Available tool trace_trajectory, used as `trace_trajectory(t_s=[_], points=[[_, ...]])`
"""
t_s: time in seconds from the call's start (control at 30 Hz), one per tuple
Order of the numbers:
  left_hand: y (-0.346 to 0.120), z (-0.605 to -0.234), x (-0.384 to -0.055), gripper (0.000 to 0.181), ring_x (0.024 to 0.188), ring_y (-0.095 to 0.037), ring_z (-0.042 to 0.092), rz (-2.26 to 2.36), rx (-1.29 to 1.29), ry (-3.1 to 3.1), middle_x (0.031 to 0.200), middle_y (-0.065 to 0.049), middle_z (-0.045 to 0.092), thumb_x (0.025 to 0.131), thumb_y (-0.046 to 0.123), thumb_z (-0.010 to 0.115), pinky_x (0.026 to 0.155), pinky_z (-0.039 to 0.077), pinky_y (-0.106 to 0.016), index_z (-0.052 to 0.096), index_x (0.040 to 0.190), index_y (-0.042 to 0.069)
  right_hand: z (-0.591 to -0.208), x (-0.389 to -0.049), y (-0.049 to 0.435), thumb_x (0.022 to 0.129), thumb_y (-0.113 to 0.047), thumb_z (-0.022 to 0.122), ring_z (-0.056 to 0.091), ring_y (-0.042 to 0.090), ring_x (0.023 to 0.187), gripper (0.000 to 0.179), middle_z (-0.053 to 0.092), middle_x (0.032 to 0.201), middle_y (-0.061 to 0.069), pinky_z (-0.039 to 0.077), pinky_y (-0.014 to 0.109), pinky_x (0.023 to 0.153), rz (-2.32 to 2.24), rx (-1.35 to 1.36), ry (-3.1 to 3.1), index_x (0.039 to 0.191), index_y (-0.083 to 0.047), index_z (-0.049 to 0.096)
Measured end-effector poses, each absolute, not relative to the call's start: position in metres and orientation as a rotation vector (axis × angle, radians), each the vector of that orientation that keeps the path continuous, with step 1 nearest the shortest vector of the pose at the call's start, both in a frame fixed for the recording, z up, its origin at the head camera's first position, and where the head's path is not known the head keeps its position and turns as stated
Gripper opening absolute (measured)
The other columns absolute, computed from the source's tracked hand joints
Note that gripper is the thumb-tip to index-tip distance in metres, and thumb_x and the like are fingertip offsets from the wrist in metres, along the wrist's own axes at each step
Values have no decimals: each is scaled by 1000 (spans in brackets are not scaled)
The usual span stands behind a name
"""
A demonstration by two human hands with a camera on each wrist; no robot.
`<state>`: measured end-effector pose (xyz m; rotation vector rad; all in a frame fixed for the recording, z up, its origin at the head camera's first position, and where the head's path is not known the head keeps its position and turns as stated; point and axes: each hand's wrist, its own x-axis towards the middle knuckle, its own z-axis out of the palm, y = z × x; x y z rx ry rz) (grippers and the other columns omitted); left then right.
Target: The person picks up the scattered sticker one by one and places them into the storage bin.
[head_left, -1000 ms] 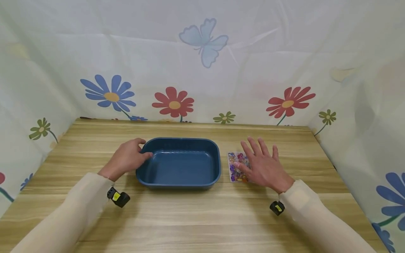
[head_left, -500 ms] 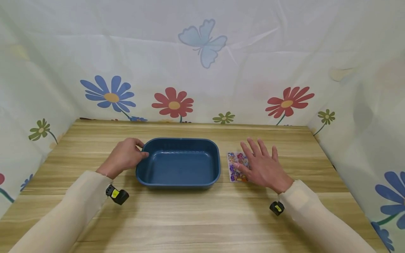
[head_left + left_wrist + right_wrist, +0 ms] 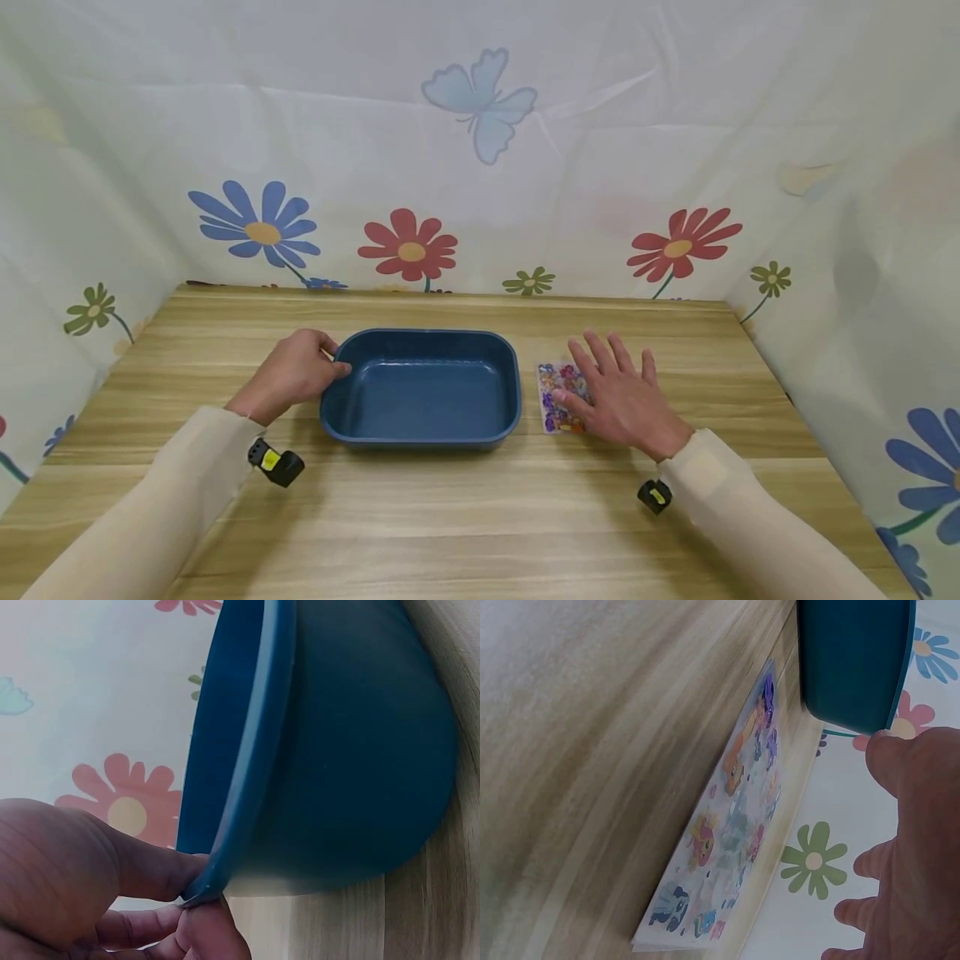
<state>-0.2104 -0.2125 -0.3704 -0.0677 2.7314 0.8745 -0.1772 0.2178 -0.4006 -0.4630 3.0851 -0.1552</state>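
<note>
Left hand (image 3: 291,368) has drawn its thumb (image 3: 342,368) back, pinching the blue tray (image 3: 427,402); right hand (image 3: 628,402) hovers spread above the patterned sheet (image 3: 559,379).

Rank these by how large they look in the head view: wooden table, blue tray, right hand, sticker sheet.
1. Wooden table
2. Blue tray
3. Right hand
4. Sticker sheet, judged by its visible part; the rest is hidden

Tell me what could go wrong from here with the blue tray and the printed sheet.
The left hand pinches the blue tray only at one end, so lifting could tip it.
The printed sheet lies flat on the table, so fingers might slide it rather than pick it up.
The right hand hides part of the sheet from the head camera, so its far edge could be misjudged.
</note>
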Motion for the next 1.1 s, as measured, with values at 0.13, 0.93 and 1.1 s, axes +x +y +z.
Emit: trace_trajectory(t_s=[0.13, 0.93, 1.1], points=[[-212, -371, -211, 43, 86, -24, 71, 904, -87, 2701, 119, -29, 66, 102, 18, 65, 70, 62, -31, 57, 131, -13, -402, -177, 219, 102, -58, 53, 14, 49, 160, 81, 18, 174, 17, 8, 81, 119, -146, -468, 3086, 166, -15, 26], [-213, -375, -211, 44, 88, -26, 67, 961, -97, 2691, 115, -26, 63, 103, 18, 64, 70, 62, -31, 55, 133, -13, -411, -181, 228, 102, -58, 55, 17, 49, 159, 81, 23, 173, 18, 12, 78, 121, -112, -473, 3085, 164, -14, 29], [-213, -374, -211, 44, 88, -26, 66, 955, -96, 2697, 113, -25, 63, 103, 19, 63, 70, 61, -30, 55, 133, -12, -414, -182, 231, 102, -57, 56, 17, 48, 159, 81, 23, 173, 18, 12, 77, 121, -124, -479, 3087, 164, -13, 29]])
